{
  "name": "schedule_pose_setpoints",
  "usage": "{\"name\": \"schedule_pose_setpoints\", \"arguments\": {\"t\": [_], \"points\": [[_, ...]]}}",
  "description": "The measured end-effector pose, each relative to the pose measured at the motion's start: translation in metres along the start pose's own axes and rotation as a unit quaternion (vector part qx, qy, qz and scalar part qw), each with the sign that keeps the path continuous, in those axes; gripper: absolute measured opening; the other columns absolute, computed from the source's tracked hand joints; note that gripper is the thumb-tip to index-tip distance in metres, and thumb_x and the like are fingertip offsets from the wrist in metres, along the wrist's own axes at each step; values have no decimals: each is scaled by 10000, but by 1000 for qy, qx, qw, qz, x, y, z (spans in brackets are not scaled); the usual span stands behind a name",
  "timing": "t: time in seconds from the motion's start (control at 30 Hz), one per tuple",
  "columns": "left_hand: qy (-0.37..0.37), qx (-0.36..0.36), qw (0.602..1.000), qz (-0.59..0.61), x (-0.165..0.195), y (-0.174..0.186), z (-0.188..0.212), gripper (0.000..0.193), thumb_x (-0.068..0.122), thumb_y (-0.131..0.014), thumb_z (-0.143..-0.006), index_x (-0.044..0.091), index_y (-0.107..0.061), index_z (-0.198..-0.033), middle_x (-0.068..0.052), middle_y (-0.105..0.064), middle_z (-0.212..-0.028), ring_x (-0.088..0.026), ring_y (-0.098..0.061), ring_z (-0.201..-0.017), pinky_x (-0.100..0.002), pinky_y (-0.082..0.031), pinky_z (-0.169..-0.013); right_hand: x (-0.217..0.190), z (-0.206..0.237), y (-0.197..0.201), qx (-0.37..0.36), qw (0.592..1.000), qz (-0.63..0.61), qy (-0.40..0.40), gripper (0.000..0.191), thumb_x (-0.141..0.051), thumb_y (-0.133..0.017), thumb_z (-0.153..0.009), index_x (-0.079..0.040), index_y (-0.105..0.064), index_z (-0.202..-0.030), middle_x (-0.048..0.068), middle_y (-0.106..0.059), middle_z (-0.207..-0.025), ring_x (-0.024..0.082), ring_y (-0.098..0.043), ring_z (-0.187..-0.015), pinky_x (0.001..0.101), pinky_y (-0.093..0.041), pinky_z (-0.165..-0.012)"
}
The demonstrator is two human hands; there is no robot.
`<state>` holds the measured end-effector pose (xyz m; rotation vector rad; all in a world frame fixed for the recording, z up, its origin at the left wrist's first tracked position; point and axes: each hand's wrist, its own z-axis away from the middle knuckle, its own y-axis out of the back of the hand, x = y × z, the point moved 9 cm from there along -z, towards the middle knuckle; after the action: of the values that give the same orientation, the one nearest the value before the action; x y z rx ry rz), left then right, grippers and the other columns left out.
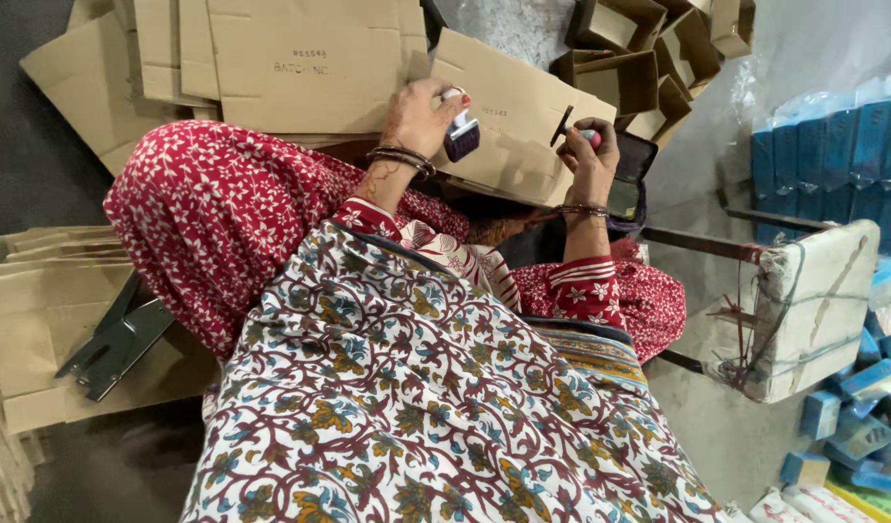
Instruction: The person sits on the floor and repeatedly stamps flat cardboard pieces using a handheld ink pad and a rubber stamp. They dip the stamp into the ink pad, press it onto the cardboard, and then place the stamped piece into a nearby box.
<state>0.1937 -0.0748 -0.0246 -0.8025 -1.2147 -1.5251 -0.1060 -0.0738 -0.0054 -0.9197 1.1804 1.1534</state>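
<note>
A dark blue stamp (461,136) is held tight in the left hand (418,116), pressed on the flat cardboard sheet (508,121) that lies just under the grip. A small stamp with a pink knob (579,134) is pinched in the right hand (593,155), its face lifted off the sheet. An ink pad (628,176) is seen just past the right grip. The sheet could slip off the lap, so a mark could be smudged.

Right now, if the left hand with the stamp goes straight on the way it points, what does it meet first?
Probably the flat cardboard sheet right under it. The left hand holds the stamp close over that sheet; depth is unclear, so it may be touching already.
</note>
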Motion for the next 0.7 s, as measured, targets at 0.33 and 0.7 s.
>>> {"name": "schedule_pose_setpoints", "arguments": {"t": [0.33,0.7], "points": [[57,74,995,-30,3,68,-4,306,406,-703,-909,177,-727,-1111,-45,-760,-975,-175,-742,-793,-333,-598,-632,-16,2,-53,-32,989,-139,-37,94,-34,-625,-972,-95,-614,-1042,34,-623,-807,151,-660,-730,368,-632,-719],[-132,301,934,-139,0,154,18,352,315,-778,-977,8,-753,-1147,-203,-667,-1326,-415,-598,-1197,-502,-482,-1003,-34,-7,-102,-148,985,-86,29,119,-11,-676,-1007,-70,-606,-1083,29,-649,-931,127,-675,-771,277,-604,-718]]}}
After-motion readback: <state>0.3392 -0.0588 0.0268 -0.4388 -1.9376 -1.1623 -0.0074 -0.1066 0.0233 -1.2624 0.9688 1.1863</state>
